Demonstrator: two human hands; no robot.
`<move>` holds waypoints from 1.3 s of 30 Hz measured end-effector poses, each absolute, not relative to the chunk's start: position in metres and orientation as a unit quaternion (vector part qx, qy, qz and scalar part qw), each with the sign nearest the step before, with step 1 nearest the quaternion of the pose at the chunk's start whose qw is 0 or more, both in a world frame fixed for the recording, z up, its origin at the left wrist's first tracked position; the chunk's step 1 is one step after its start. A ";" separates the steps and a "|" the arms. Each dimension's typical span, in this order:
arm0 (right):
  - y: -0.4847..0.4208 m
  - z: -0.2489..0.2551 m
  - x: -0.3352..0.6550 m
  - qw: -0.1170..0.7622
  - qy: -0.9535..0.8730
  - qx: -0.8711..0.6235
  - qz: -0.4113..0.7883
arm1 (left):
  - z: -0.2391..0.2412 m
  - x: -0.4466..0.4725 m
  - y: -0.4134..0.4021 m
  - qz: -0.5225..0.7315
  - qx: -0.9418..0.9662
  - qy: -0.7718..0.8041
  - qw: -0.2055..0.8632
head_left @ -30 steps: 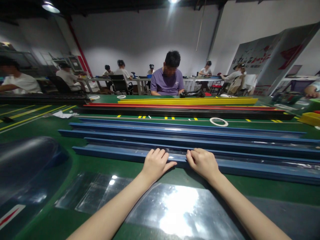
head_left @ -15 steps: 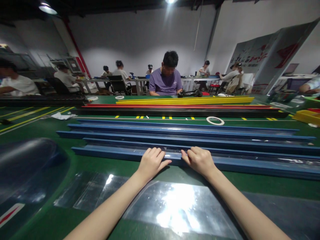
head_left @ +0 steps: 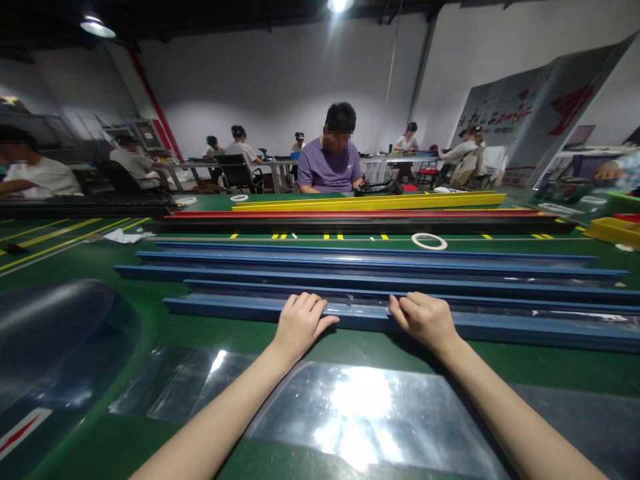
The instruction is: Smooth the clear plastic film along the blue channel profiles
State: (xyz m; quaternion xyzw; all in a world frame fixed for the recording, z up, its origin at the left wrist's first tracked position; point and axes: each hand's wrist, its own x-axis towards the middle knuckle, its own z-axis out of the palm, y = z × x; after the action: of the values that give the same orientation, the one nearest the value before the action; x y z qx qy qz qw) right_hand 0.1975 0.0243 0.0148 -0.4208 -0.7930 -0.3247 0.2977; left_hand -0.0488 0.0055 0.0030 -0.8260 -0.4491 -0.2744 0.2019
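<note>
Along the near part of the green desk (head_left: 210,333), a long blue channel (head_left: 360,319) lies crosswise under both hands: straight, smooth-walled, trough-shaped, apparently plastic, with a glossy transparent lining showing in its hollow. A second blue channel (head_left: 240,274) of similar form lies just behind it, roughly parallel. Nearer the body, a transparent sheet (head_left: 295,407) rests flat, its surface throwing a strong white glare; smaller transparent pieces (head_left: 185,387) overlap to its left. Far left, a rounded, bulging transparent form (head_left: 55,333) bears a red-and-white mark. Left hand (head_left: 297,327): back uppermost, fingers bent over the channel's front wall, thumb stretched rightward along the near side. Right hand (head_left: 427,320): fingers curled, thumb and forefinger at the trough, wrist angled inward. Hands apart, a stretch of bare front wall between them; both contact the channel, but fingertips are hidden, so firmness of grip cannot be told. Forearms enter from the lower corners and converge over the sheet. Edges: channel's left end visible, well beyond the left hand; right end runs out of view. A strip of green surface separates channel from sheet. Behind the blue pieces: a white ring (head_left: 429,241), flat; then a black channel with red edging (head_left: 350,223) and a yellow channel (head_left: 370,201).
</note>
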 end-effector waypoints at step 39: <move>0.020 0.026 0.197 0.131 -0.888 -0.426 -0.117 | 0.003 -0.046 0.005 -0.247 -0.810 -0.474 0.243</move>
State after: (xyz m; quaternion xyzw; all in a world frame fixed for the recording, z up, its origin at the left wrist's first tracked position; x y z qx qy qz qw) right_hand 0.1970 0.0196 0.0256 -0.4258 -0.8876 -0.1167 0.1313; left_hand -0.0463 0.0051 0.0032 -0.8095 -0.4741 -0.2467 0.2430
